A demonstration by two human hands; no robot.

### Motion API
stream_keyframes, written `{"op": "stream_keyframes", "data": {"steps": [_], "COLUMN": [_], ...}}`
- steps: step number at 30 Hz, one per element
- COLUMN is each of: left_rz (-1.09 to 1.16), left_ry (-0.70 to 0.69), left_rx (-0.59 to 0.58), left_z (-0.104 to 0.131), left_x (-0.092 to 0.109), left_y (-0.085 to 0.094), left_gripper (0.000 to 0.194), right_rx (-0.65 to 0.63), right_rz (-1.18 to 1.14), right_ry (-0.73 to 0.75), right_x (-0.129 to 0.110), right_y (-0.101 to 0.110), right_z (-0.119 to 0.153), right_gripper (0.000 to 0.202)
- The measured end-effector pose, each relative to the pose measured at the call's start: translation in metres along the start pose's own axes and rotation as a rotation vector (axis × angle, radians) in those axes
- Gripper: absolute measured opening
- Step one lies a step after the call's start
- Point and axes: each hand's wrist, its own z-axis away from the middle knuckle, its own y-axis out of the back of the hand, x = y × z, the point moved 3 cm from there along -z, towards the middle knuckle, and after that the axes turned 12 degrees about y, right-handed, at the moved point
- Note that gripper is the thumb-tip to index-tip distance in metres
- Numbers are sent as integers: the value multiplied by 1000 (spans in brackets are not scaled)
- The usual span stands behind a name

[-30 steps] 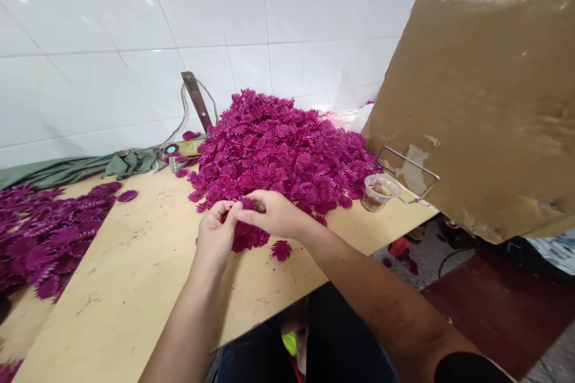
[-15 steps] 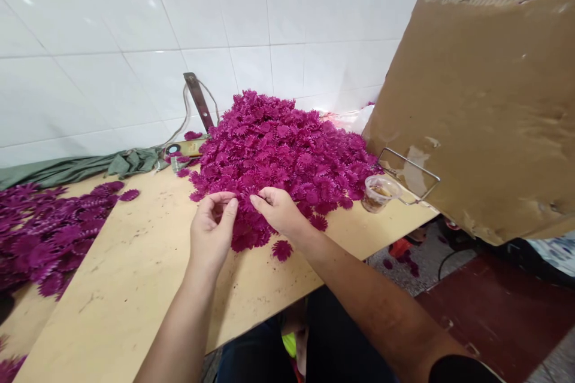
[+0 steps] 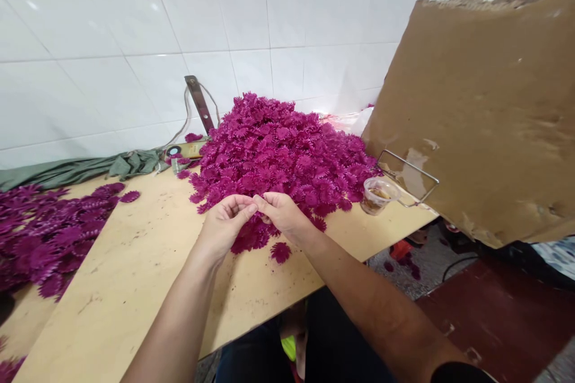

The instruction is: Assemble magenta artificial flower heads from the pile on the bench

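Observation:
A tall heap of magenta flower-shaped pieces rises on the wooden board in front of me. At its near edge, my left hand and my right hand meet, thumbs and forefingers pinched together with fingertips touching. Whatever sits between the fingertips is too small or too hidden to make out. One loose flower piece lies on the board just below my right hand.
More magenta pieces spread at the left, near a green cloth. A clear plastic cup with brown contents stands at the right, beside a wire frame and a large cardboard sheet. White tiles back the board.
My left hand has moved right and turned inward, closing the small gap to my right hand. Both hands' fingertips now touch. The heap looks the same.

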Motion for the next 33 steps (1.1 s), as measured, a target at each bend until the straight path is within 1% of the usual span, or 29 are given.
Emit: {"op": "stream_keyframes", "data": {"steps": [4,6,9,10,12,14,15,16,18,21,24,26,29,31,33], "left_rz": [-93,-101,-112,-127,-150,-132,-102,-63,38,236,386,431,461,455,435], "left_ry": [-91,-142,-226,-251,-272,-249,-223,-198,-135,-7,99,145,178,170,124], "left_rx": [36,96,209,254,369,471,488,471,378,230,157,136,127,152,193], "left_z": [-1,-3,-7,-9,-13,-16,-16,-16,-13,-6,-1,0,-1,-3,-6], "left_x": [2,2,3,4,6,9,9,10,10,7,4,2,0,-2,-3], "left_y": [-3,-4,-3,1,13,30,37,43,47,39,29,25,21,18,15], "left_gripper": [28,20,9,8,9,11,12,12,11,12,13,12,12,13,20], "right_rx": [-24,-20,5,3,-29,-81,-90,-81,-33,3,21,37,49,115,176], "right_rz": [-91,-77,-7,14,35,20,2,-17,-40,-26,14,49,132,277,454], "right_ry": [-15,16,102,122,130,119,114,105,71,6,-20,-20,0,51,148], "right_x": [1,0,-5,-8,-12,-15,-16,-17,-14,-10,-10,-11,-11,-11,-14], "right_y": [-2,-3,-5,-6,-6,-2,1,5,13,17,16,16,19,23,22], "right_z": [1,1,5,8,15,22,24,24,21,11,2,-3,-11,-16,-17], "right_gripper": [44,42,37,35,31,30,30,31,31,24,10,2,8,13,15]}}
